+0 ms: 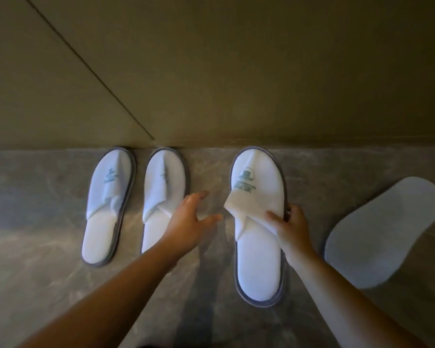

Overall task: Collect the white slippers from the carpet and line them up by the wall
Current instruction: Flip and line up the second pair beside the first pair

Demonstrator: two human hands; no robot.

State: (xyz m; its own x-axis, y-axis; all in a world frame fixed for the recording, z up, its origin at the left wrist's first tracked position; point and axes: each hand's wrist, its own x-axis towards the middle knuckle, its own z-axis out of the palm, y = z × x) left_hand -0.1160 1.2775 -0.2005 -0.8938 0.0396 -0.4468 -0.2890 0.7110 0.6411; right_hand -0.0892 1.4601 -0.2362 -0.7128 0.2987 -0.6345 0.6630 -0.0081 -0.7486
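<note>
Wall point(236, 71) along floor's far edge. Two slippers point(108, 204) toe-to-wall at left; third slipper point(258, 222) likewise, gripped mid-side by right hand point(290, 229); fourth slipper point(384, 232) sole-up, askew at right. Left hand point(191, 219) spread, empty. Light, soft, floppy: likely best pinched at sole rim.

The left hand point(189, 217) hides part of the second slipper point(161, 194). The printed logo on the third slipper point(258, 222) is too blurred to read. The fourth slipper point(384, 232) seems to lie sole-up, its upper hidden.
</note>
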